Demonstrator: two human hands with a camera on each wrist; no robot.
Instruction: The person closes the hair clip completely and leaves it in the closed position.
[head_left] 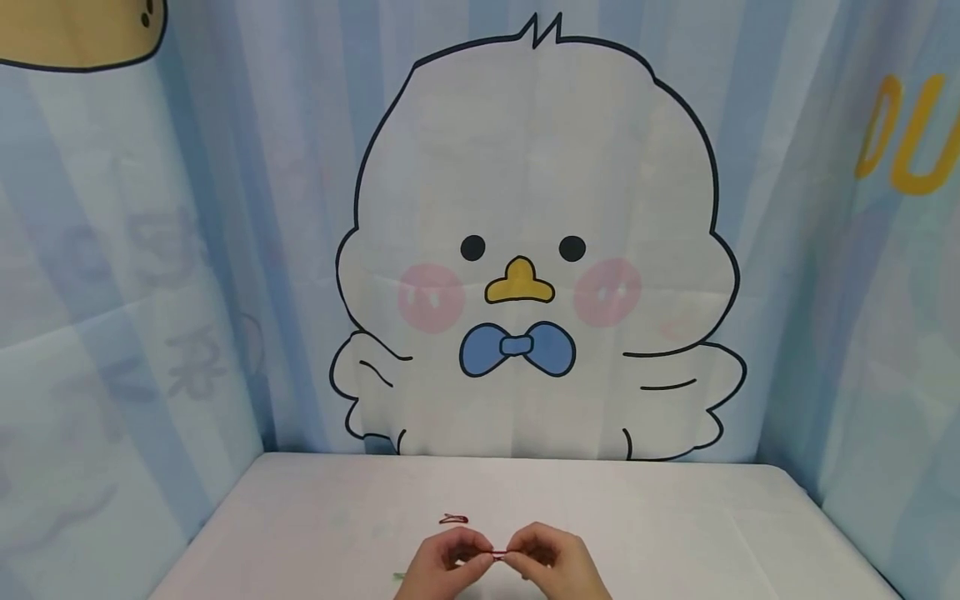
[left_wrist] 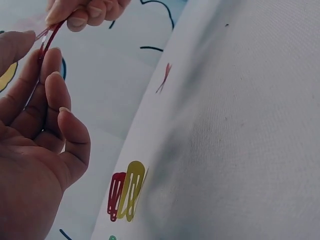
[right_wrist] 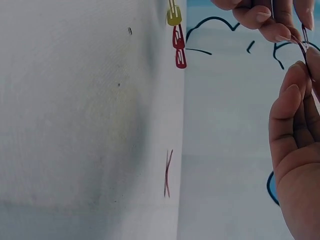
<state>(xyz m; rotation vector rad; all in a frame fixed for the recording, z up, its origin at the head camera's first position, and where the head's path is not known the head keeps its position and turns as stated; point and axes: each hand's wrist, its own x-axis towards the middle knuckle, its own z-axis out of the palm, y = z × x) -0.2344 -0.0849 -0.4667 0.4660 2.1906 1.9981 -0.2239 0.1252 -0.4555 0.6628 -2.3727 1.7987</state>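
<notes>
A dark red snap hair clip (head_left: pixel 499 553) (left_wrist: pixel 52 40) is held between both hands, low over the white table. My left hand (head_left: pixel 448 565) (left_wrist: pixel 45 135) pinches one end of it with thumb and fingertips. At the other end, thumb and fingertips of my right hand (head_left: pixel 553 560) (right_wrist: pixel 300 130) pinch it. Both wrist views show the clip's two layers spread apart. Fingertips cover both of its ends. Just beyond the left hand lies a red hair clip (head_left: pixel 453 518), and a green clip (head_left: pixel 399 576) peeks out at that hand's left side.
On the table (head_left: pixel 675 517), the left wrist view has a yellow clip (left_wrist: pixel 132 190) beside a red clip (left_wrist: pixel 117 195), and a thin dark red clip (left_wrist: pixel 165 78) stands apart. Behind the table hangs a curtain (head_left: pixel 300 250) printed with a white bird.
</notes>
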